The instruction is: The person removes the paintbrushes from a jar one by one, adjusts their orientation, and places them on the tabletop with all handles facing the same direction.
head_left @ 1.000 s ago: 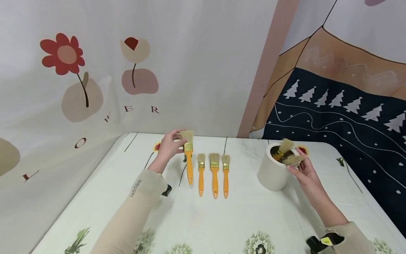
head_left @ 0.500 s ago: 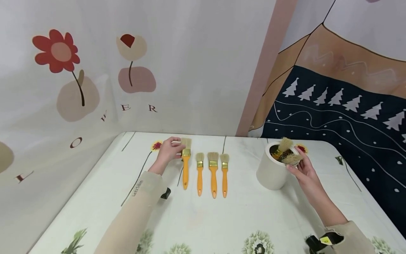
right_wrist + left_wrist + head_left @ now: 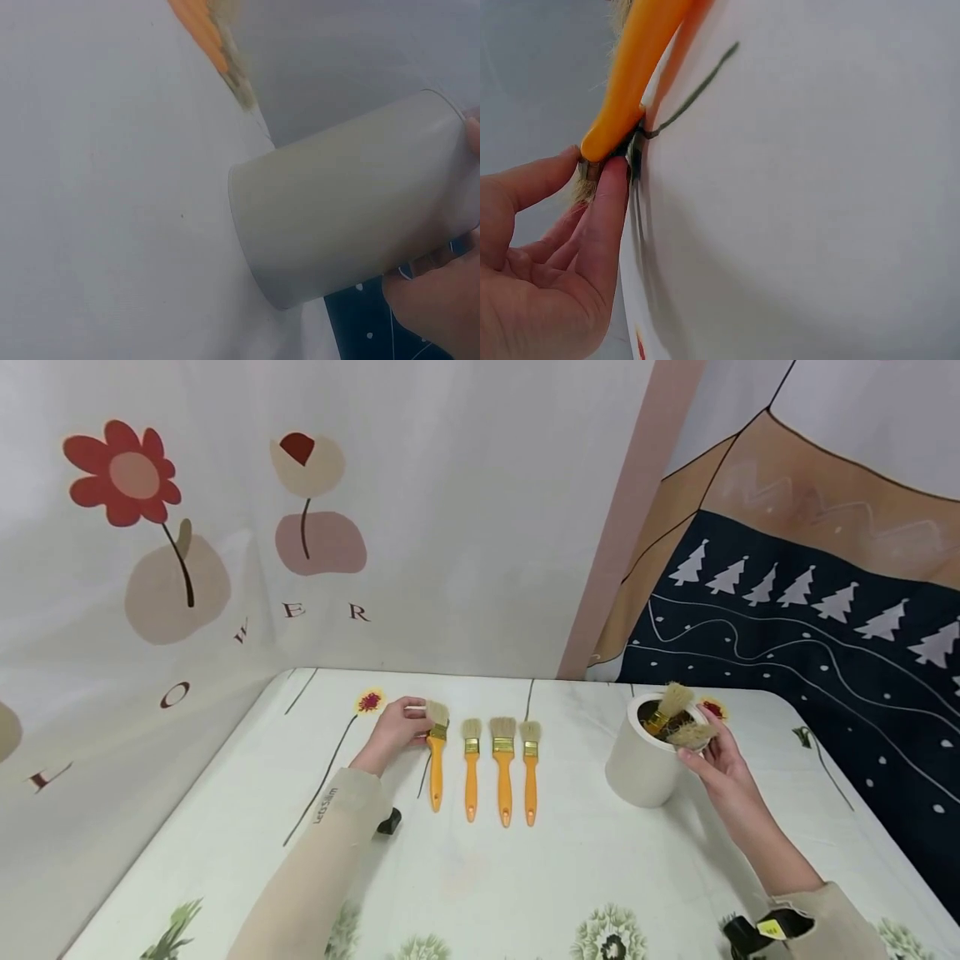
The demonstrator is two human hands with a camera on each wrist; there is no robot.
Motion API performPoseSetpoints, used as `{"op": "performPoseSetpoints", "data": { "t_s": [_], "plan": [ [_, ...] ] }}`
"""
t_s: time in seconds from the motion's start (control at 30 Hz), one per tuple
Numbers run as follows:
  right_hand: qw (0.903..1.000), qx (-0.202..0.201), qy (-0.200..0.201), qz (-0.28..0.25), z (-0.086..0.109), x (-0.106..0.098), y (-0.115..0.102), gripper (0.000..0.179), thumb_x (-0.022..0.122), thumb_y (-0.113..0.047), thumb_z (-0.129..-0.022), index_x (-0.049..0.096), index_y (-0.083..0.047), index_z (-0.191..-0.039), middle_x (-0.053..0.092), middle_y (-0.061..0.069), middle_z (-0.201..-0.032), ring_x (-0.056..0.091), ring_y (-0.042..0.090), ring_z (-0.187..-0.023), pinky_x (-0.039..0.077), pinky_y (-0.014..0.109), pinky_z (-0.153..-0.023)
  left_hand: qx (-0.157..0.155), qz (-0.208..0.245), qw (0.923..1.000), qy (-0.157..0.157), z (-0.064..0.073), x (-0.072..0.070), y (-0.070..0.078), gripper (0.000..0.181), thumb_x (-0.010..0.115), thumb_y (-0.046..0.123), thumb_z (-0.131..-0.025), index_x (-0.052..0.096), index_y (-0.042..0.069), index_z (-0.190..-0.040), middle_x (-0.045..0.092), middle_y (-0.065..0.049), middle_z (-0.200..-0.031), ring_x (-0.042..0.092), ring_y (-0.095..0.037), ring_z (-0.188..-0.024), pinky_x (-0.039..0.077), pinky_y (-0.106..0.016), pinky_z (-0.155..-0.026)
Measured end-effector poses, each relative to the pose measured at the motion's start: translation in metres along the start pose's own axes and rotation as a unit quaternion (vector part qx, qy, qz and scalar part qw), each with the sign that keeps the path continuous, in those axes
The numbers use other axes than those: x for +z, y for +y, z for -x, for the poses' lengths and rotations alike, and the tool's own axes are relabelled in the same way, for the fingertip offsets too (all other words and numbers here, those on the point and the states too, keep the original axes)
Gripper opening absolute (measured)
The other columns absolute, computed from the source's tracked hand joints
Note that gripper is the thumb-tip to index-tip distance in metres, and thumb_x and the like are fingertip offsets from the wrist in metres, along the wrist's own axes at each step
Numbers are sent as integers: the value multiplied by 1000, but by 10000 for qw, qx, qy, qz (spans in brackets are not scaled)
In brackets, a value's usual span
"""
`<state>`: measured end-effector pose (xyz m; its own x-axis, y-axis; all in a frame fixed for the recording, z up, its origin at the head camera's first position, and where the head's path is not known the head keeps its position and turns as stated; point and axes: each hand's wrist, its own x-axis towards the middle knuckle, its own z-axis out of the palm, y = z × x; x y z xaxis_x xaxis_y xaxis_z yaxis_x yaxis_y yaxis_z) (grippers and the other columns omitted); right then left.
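Note:
At the left end of a row of paintbrushes, my left hand (image 3: 395, 729) pinches a paintbrush (image 3: 436, 777) near its metal ferrule. The left wrist view shows thumb and fingers on either side of that ferrule, below the orange handle (image 3: 634, 71). This brush lies at or just over the cloth, bristles away from me. Beside it lie three more orange-handled paintbrushes, the nearest being a narrow brush (image 3: 471, 777). My right hand (image 3: 723, 777) holds a white pot (image 3: 641, 772) by its rim, thumb in front. Bristle ends of brushes (image 3: 675, 700) stick out of the pot.
A white flower-printed cloth covers the table (image 3: 465, 893). Behind it hangs a pale curtain (image 3: 465, 527) with printed flowers and letters. A dark cloth panel (image 3: 787, 618) with white trees hangs at the right.
My left hand has lowered the paintbrush toward the cloth and slightly left, bringing it in line with the other brushes. The right hand stays on the pot.

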<state>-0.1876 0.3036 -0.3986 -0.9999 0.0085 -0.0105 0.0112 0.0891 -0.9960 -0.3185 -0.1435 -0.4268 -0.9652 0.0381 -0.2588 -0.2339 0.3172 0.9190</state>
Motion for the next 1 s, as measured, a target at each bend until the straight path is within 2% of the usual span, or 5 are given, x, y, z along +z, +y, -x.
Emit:
{"op": "performPoseSetpoints", "data": {
  "t_s": [0.13, 0.3, 0.57, 0.8, 1.0],
  "plan": [
    [10000, 1, -6, -9, 0, 0, -1, 78, 52, -24, -105, -1, -32, -161, -16, -5, -168, -12, 20, -156, 9, 26, -125, -137, 10, 9999, -13, -4, 0, -3, 49, 60, 7, -98, 43, 3, -144, 51, -22, -143, 61, -34, -122, 58, -37, -95],
    [10000, 32, 8, 20, -1, 1, -1, 78, 53, -25, -104, 0, -32, -160, -15, -5, -169, -12, 20, -156, 9, 27, -125, -69, -134, 9998, 106, -9, -2, -7, 50, 59, 6, -98, 42, 2, -145, 47, -22, -146, 55, -37, -129, 53, -43, -104],
    [10000, -18, 24, 2, -1, 1, -1, 78, 53, -25, -104, 0, -32, -161, -14, -4, -169, -12, 21, -156, 10, 26, -125, 288, -794, 9959, 321, -5, -7, -3, 49, 61, 9, -97, 46, 2, -143, 50, -19, -146, 54, -34, -128, 52, -44, -104],
    [10000, -26, 30, -7, -1, 0, 1, 77, 54, -25, -104, 2, -35, -160, -16, -4, -168, -13, 21, -156, 9, 27, -125, 540, -1035, 9919, 507, -6, -8, 2, 47, 61, 9, -97, 48, 2, -142, 51, -18, -146, 56, -34, -126, 52, -44, -105],
    [10000, -9, 53, 32, -1, 0, 1, 77, 54, -26, -104, 2, -36, -160, -16, -3, -168, -13, 22, -156, 9, 28, -126, 726, -1062, 9894, 681, -6, -8, 8, 45, 61, 9, -97, 50, 3, -140, 53, -17, -145, 57, -35, -125, 49, -46, -108]
  ]
}}
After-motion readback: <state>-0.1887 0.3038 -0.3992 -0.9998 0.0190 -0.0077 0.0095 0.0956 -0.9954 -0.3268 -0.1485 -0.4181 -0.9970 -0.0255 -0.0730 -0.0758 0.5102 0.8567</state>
